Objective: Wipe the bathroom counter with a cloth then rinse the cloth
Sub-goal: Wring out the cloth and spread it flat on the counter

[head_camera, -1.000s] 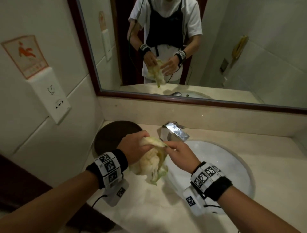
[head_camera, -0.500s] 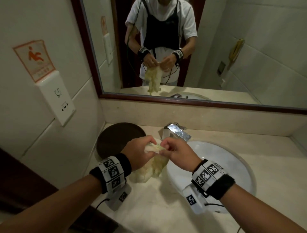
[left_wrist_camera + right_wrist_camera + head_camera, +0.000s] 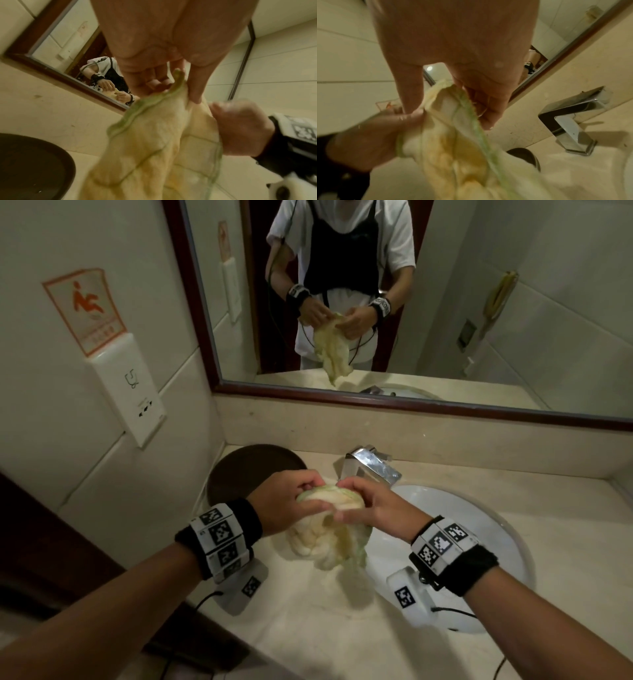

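A pale yellow cloth (image 3: 325, 537) with a green hem hangs bunched above the beige counter (image 3: 308, 625), just left of the white basin (image 3: 486, 518). My left hand (image 3: 291, 505) grips its upper left part, and my right hand (image 3: 363, 505) pinches the top edge beside it. In the left wrist view the cloth (image 3: 154, 142) droops from my left hand (image 3: 171, 83), thumb and fingers curled on the hem. In the right wrist view my right hand (image 3: 453, 102) holds the cloth (image 3: 453, 142) by its folded top. The chrome faucet (image 3: 371, 465) stands right behind both hands.
A round dark brown tray (image 3: 253, 470) lies on the counter's back left corner. A framed mirror (image 3: 445, 302) runs along the back wall above a low splashback. On the left wall sit a white socket plate (image 3: 128, 390) and a slip-warning sign (image 3: 85, 309).
Both hands have shifted along the cloth's top edge and now sit side by side, spreading it wider. The cloth hangs looser and lower over the counter than before.
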`<state>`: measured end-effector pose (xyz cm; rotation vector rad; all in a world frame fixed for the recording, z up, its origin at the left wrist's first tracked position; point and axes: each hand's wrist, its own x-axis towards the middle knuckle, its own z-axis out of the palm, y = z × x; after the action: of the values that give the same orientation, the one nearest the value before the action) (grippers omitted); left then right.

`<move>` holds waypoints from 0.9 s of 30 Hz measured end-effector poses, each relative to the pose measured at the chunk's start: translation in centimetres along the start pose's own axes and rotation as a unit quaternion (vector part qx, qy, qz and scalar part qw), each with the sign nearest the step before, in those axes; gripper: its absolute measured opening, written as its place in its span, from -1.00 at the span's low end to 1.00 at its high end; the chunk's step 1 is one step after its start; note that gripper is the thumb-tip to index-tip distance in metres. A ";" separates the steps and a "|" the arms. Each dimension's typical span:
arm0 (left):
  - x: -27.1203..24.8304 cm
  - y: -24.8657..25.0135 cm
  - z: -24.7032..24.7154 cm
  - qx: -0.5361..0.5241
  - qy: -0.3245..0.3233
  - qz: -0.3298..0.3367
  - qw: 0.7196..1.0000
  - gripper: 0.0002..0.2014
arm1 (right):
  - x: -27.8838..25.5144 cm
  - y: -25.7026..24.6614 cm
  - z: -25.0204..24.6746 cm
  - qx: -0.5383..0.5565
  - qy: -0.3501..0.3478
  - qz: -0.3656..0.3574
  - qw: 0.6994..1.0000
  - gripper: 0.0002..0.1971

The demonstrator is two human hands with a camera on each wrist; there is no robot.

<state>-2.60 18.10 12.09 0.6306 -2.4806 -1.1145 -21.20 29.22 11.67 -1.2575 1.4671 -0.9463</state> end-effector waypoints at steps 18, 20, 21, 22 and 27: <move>0.1 0.9 -1.3 0.014 0.002 -0.062 0.998 -0.63 | 1.4 -1.1 1.3 0.074 0.042 -0.041 0.996 -0.78; 0.2 0.9 -1.5 0.012 -0.010 -0.087 0.996 -0.62 | 1.8 -1.6 1.4 0.075 0.055 -0.067 0.993 -0.80; 0.2 0.6 -1.7 0.033 -0.033 -0.102 0.994 -0.65 | 1.8 -1.7 1.3 0.080 0.063 -0.080 0.992 -0.77; 0.1 0.5 -1.9 0.070 -0.068 -0.116 0.988 -0.69 | 1.9 -1.8 1.0 0.087 0.076 -0.090 0.989 -0.74; -1.1 -2.0 -1.7 0.195 -0.183 -0.177 0.947 -0.85 | 1.4 -1.9 -0.8 0.065 0.097 -0.089 0.989 -0.77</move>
<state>-0.30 16.44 11.48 1.1079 -3.0329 -0.9229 -21.49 27.48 13.45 -1.2426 1.4310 -1.2945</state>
